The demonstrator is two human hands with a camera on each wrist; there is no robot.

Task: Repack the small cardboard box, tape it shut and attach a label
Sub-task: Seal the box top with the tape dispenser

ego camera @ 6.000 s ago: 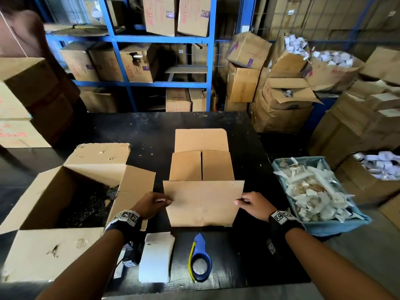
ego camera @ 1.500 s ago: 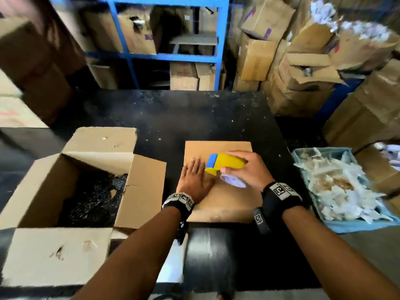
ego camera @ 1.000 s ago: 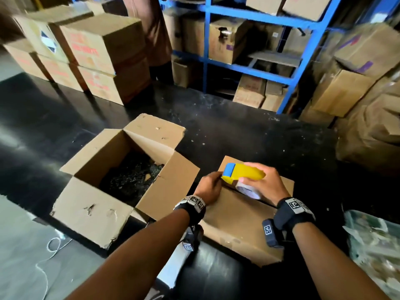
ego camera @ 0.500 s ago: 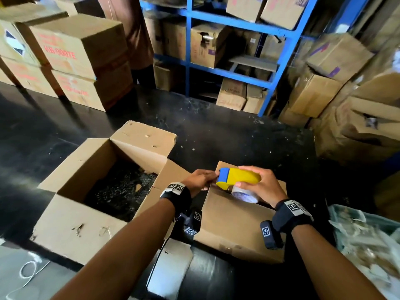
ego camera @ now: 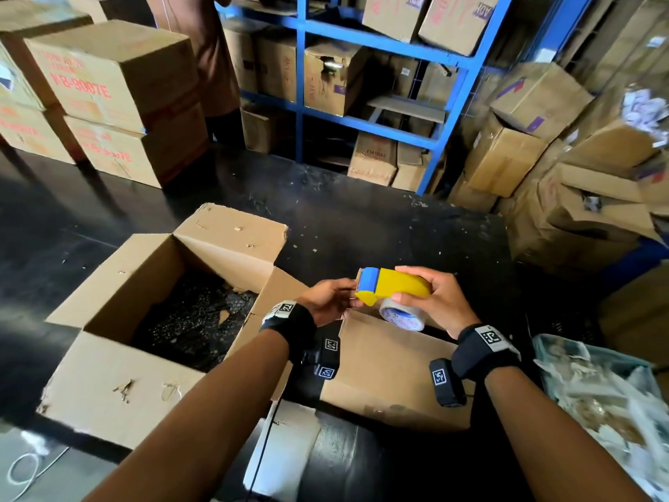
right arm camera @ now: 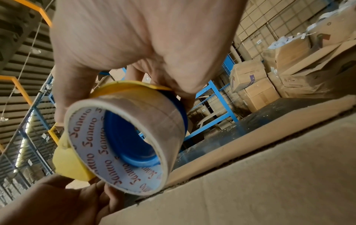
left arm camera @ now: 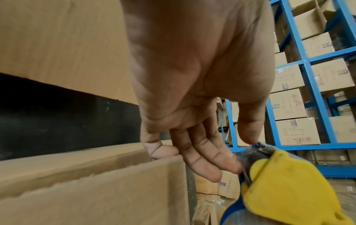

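Note:
The small cardboard box lies on the black table with its flaps folded down. Just above its far left corner my right hand grips a yellow and blue tape dispenser that carries a roll of clear tape. My left hand is at the dispenser's blue cutter end. In the left wrist view its thumb and forefinger pinch the loose tape end against the dispenser's blade, right beside the box corner. A white label sheet lies at the table's front edge.
A large open carton with dark filling stands directly left of the small box. A blue bin of paper scraps sits at the right. Stacked cartons occupy the far left of the table, with a person behind them and blue shelving beyond.
My left hand has come off the top of the box and moved to the dispenser's cutter end. The right hand has lifted the dispenser slightly toward the box's far left corner.

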